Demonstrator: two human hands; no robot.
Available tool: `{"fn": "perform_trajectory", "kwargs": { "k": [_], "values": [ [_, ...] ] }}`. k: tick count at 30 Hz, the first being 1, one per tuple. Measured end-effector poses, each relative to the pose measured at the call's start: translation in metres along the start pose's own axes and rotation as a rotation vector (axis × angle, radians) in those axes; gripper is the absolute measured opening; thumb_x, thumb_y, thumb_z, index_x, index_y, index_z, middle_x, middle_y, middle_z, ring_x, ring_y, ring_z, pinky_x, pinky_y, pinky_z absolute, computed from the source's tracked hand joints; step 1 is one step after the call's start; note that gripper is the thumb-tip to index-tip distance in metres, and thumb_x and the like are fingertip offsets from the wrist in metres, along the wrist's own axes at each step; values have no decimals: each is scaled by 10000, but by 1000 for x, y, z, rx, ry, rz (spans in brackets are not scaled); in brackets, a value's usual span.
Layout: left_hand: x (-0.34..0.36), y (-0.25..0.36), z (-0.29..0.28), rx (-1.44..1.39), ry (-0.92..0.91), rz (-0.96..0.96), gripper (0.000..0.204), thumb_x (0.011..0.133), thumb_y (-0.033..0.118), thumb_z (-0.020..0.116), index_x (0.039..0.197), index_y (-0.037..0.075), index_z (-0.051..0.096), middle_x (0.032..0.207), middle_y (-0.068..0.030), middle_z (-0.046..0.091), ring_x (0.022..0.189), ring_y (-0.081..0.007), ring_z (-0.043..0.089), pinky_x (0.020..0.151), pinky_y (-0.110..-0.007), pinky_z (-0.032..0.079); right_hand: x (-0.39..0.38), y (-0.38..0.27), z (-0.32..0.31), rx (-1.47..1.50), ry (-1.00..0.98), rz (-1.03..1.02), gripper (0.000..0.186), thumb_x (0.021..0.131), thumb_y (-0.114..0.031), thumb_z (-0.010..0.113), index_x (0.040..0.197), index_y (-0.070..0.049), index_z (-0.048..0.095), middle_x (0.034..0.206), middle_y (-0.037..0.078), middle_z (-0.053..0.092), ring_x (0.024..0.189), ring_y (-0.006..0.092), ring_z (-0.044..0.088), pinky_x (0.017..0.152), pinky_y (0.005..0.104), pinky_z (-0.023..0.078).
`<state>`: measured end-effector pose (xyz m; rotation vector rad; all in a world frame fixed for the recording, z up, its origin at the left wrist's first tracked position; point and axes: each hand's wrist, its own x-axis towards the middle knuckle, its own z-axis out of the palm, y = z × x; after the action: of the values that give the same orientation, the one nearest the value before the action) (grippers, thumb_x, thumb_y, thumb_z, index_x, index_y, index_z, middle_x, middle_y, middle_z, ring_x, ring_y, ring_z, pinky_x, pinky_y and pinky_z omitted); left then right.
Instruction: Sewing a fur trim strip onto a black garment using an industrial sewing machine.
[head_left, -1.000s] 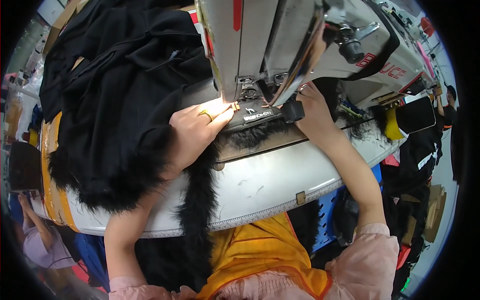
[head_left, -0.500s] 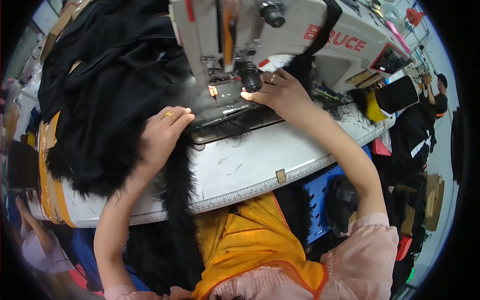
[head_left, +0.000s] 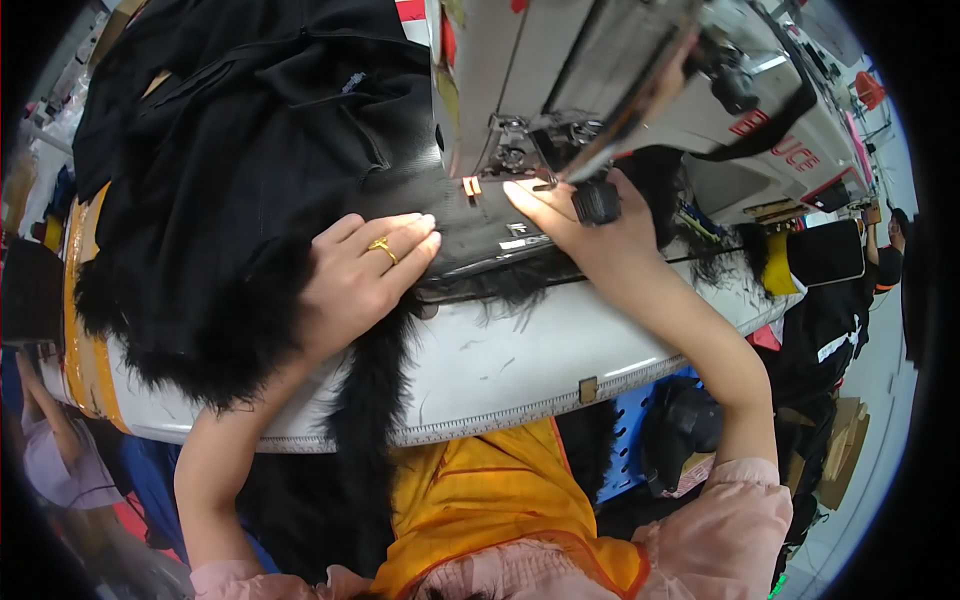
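Carried rightward across the head view since half a second ago, probably through a turn of the head: machine [head_left: 540, 70], bed [head_left: 450, 250] and both hands together; judged against the machine, brought a little closer to the orange guide [head_left: 472, 187]: right hand [head_left: 615, 235], thumb foremost. Laid palm-down where cloth [head_left: 240, 150] and bed meet: left hand [head_left: 360, 285], fingers pressed together and nearly straight, perhaps to keep the layers flat and stop the bulk from dragging; cannot tell whether pinching anything underneath. Reaching past the knob [head_left: 597, 203] from the other side: right hand, thumb stretched toward the guide, fingers partly hidden behind knob and machine, so cannot tell whether pinching or merely resting; apparently set there to steer from close beside the needle area. Heaped to the left of the machine, on the table [head_left: 500, 350]: black cloth, with fur [head_left: 230, 320] bunched around the left wrist, likely parked there for support of the weight. Dangling over the table's front edge, just below the left hand: a fur strip [head_left: 370, 390], seemingly left loose for slack. Fixed along that same edge: a ruler tape [head_left: 480, 425], presumably within easy reach for measuring
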<state>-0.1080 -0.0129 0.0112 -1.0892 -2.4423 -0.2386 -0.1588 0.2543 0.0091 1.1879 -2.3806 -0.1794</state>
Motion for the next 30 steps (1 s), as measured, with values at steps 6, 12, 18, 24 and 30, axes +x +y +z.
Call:
{"fn": "perform_trajectory", "kwargs": {
  "k": [6, 12, 18, 24, 30],
  "values": [
    [14, -16, 20, 1, 86, 58, 287, 766, 75, 613, 1046, 77, 677, 1050, 4, 661, 967, -106, 606, 825, -262, 441, 1, 15, 11, -34, 297, 99, 107, 724, -198, 704, 783, -141, 635, 835, -75, 560, 859, 117, 534, 616, 302, 426],
    [18, -17, 26, 27, 122, 35, 298, 761, 82, 610, 1048, 112, 684, 1018, 21, 663, 939, -102, 614, 817, -256, 444, -3, 18, 15, 83, 294, 126, 135, 741, -208, 710, 834, -136, 643, 902, -72, 593, 877, 122, 539, 651, 309, 438],
    [17, -13, 29, 181, 86, -40, 307, 761, 93, 601, 1051, 147, 686, 918, 33, 653, 836, -120, 601, 791, -244, 451, -2, 17, 14, 88, 330, 127, 123, 744, -183, 701, 850, -133, 664, 970, -75, 624, 876, 123, 554, 688, 312, 467],
    [17, -19, 32, -136, 109, -62, 392, 673, -4, 703, 1049, 106, 688, 1064, -46, 677, 950, -195, 635, 843, -298, 447, -5, 26, 22, 0, 267, 25, 115, 728, -134, 683, 838, -116, 654, 977, -71, 633, 875, 146, 559, 711, 324, 485],
    [12, 20, 15, 75, 16, -238, 74, 765, 60, 569, 838, 58, 581, 864, -53, 605, 891, -204, 629, 727, -320, 515, -17, 25, 13, 56, 7, 60, 613, 676, 53, 581, 1204, -250, 651, 1081, -20, 666, 965, 202, 579, 815, 373, 472]
  ]
}}
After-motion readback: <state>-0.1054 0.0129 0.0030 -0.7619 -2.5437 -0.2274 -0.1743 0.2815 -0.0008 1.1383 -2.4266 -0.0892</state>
